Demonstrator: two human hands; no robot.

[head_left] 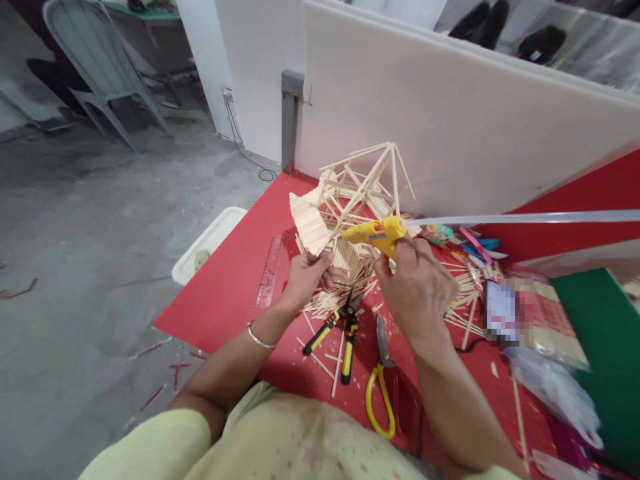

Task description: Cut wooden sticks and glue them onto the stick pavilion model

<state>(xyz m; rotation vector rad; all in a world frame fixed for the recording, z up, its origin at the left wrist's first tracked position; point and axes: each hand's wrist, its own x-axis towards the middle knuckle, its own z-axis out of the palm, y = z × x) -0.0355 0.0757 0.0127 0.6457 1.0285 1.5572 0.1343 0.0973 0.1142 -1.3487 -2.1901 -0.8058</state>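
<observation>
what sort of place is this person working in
Probably a small craft workshop or makeshift work area: the right hand holds a yellow glue gun, pliers lie among loose wooden sticks, and an openwork stick structure stands on the red tabletop.

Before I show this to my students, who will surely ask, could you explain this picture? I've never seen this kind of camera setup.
There is no machine here, just a person's two bare hands. The one picture comes from a camera on their head, looking forward and down.

The right hand grips a yellow glue gun, with a long clear glue stick running out of its back. The left hand is at the near side of a wooden stick model; what its fingertips pinch is too small to tell.

On the red table lie a clear ruler, pliers, scissors, loose sticks and a phone.
</observation>
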